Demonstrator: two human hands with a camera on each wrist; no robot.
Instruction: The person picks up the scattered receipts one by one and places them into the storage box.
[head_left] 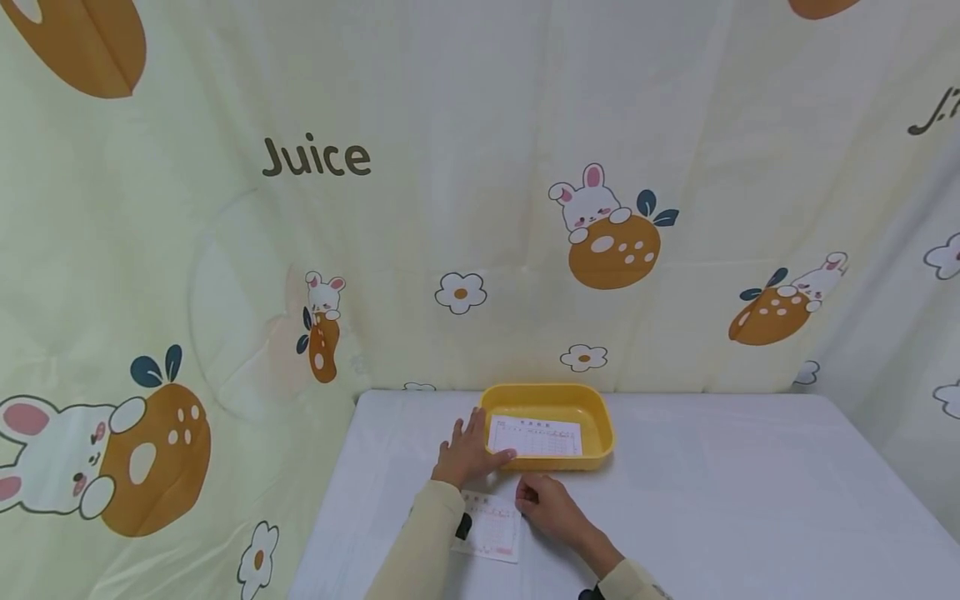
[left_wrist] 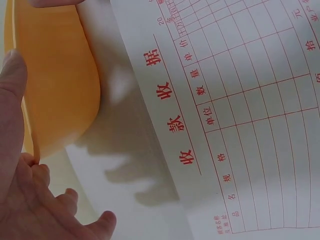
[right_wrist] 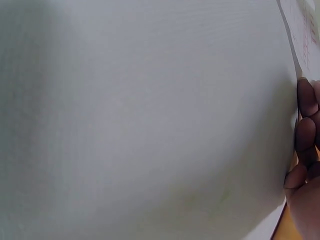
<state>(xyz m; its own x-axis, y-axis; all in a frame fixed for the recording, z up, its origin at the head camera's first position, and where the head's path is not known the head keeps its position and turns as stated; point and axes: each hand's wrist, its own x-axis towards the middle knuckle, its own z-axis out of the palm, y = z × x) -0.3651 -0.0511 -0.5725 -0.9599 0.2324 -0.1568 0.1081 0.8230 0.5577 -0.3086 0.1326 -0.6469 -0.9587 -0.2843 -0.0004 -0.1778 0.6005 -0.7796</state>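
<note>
My left hand [head_left: 467, 458] rests on the left front corner of a yellow plastic tray [head_left: 598, 429], fingers spread along its left side and the thumb over the front rim. In the left wrist view the thumb [left_wrist: 11, 80] lies along the rim. A white receipt pad [head_left: 498, 533] printed in red lies in front of the tray, partly under the left forearm. My right hand [head_left: 558, 515], fingers curled, pinches at the pad's upper right corner; the grip is partly hidden. In the right wrist view its fingertips [right_wrist: 306, 132] show at the edge.
A printed receipt slip [head_left: 536, 437] lies inside the tray. The white-covered table [head_left: 720, 492] extends to both sides. Behind it hangs a cream curtain [head_left: 480, 208] with rabbits, oranges and flowers.
</note>
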